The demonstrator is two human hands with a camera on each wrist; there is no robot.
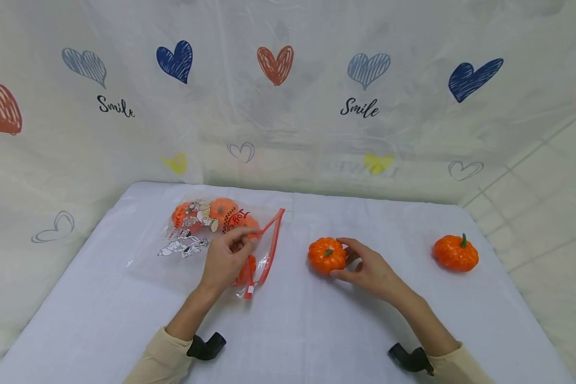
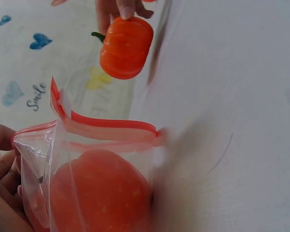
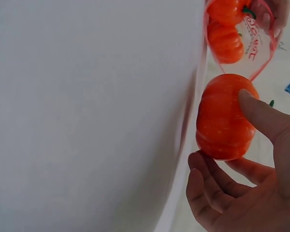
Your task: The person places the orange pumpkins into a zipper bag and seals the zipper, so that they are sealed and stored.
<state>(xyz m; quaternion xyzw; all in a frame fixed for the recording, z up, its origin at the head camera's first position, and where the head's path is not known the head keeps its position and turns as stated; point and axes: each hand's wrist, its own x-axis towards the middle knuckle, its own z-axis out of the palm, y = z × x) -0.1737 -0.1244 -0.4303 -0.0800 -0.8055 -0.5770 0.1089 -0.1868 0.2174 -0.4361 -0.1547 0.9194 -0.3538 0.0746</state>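
Pumpkin, small, squat, glossy orange and ribbed, sits in the grip of the right hand, thumb on the near side and fingers on the far side. Its short green stem points up, so its broad width lies level. From where I stand I can't tell whether its base touches the white cloth-covered table or hangs just off it.

Over to the person's left lies a clear plastic zip bag, printed with cartoon figures and holding several more orange pumpkins. The left hand reaches across the bag and pinches its red plastic rim between thumb and finger. The two sides of the rim are parted there, and the mouth faces right, toward the held pumpkin.

That is the relation that matters, I'd judge: the pumpkin lies straight across from the mouth, with a gap between, and the rim runs roughly near to far, crosswise to the line joining them. The bag's length stretches away leftward from its mouth. The left hand is at the mouth; the right hand is the one with the pumpkin.

A second loose pumpkin, orange and green-stemmed, stands farther right on the table, well apart from both hands but nearer the right.
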